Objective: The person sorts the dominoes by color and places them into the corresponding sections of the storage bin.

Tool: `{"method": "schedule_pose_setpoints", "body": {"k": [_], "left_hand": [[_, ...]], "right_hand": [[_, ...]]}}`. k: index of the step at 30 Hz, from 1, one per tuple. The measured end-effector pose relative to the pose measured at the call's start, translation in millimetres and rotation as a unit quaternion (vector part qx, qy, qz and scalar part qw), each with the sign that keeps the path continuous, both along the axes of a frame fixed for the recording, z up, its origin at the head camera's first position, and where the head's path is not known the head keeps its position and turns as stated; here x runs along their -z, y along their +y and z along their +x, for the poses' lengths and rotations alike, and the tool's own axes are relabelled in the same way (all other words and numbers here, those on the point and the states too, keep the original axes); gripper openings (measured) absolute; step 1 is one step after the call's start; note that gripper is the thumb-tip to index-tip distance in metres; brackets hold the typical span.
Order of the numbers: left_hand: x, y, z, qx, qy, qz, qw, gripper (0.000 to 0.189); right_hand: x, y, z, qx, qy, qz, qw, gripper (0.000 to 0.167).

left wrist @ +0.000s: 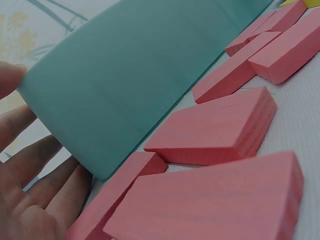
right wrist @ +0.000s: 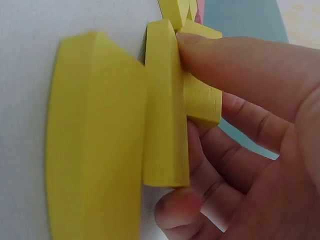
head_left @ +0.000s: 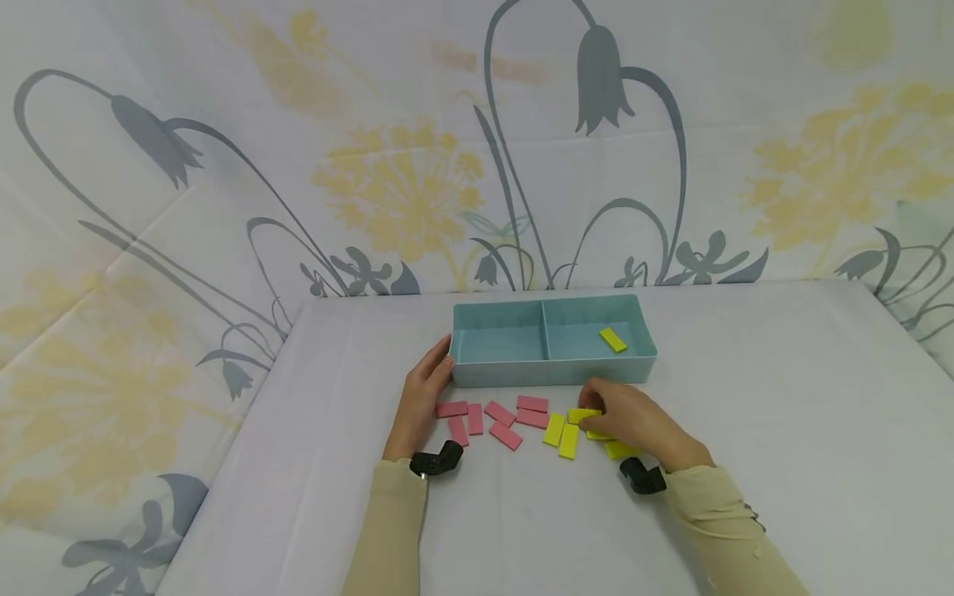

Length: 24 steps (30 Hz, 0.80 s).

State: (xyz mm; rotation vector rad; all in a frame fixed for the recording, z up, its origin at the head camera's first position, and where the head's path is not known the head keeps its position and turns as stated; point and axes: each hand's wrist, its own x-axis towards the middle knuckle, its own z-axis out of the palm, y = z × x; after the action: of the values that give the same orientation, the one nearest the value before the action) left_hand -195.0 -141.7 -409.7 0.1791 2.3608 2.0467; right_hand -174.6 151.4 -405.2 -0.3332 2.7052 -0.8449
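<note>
A light-blue two-compartment box (head_left: 499, 375) stands at the back of the table. My left hand (head_left: 421, 401) rests against its left end, fingers fairly straight along the wall and thumb at the rim in the left wrist view. One yellow block (head_left: 614, 339) lies in the right compartment. In front of the box, my right hand (head_left: 629, 418) pinches another yellow block (right wrist: 206, 102) between thumb and fingers. Beside it are more yellow blocks (right wrist: 95, 140), one of them touching the fingertips. Pink blocks (head_left: 506, 436) lie scattered between the hands.
A white cloth covers the table (head_left: 522, 530). Behind and at the left hangs a flower-patterned cloth (head_left: 402, 190). A divider (head_left: 545, 331) splits the box. Each wrist carries a small black camera, one of them the left camera (head_left: 436, 460).
</note>
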Motion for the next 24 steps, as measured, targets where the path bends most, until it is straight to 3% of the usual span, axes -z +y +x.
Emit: {"method": "schedule_pose_setpoints", "body": {"k": [4, 12, 19, 24], "left_hand": [[0.6, -0.2, -0.3, 0.007, 0.0, 0.01, 0.9999, 0.047], [25.4, -3.4, -13.5, -0.013, 0.003, 0.014, 0.9998, 0.044], [23.5, -4.7, -11.9, 0.0, -0.001, 0.014, 0.9999, 0.048], [11.5, -3.3, -7.3, 0.0, -0.009, 0.01, 0.9999, 0.046]], "right_hand": [[1.3, 0.0, -0.6, -0.011, 0.003, -0.004, 0.9999, 0.021], [-1.1, 6.4, -0.1, -0.038, 0.014, -0.005, 0.9992, 0.014], [-5.5, 11.3, -0.7, -0.038, 0.016, -0.016, 0.999, 0.018], [-8.6, 16.3, -3.7, -0.035, 0.013, -0.026, 0.999, 0.022]]}}
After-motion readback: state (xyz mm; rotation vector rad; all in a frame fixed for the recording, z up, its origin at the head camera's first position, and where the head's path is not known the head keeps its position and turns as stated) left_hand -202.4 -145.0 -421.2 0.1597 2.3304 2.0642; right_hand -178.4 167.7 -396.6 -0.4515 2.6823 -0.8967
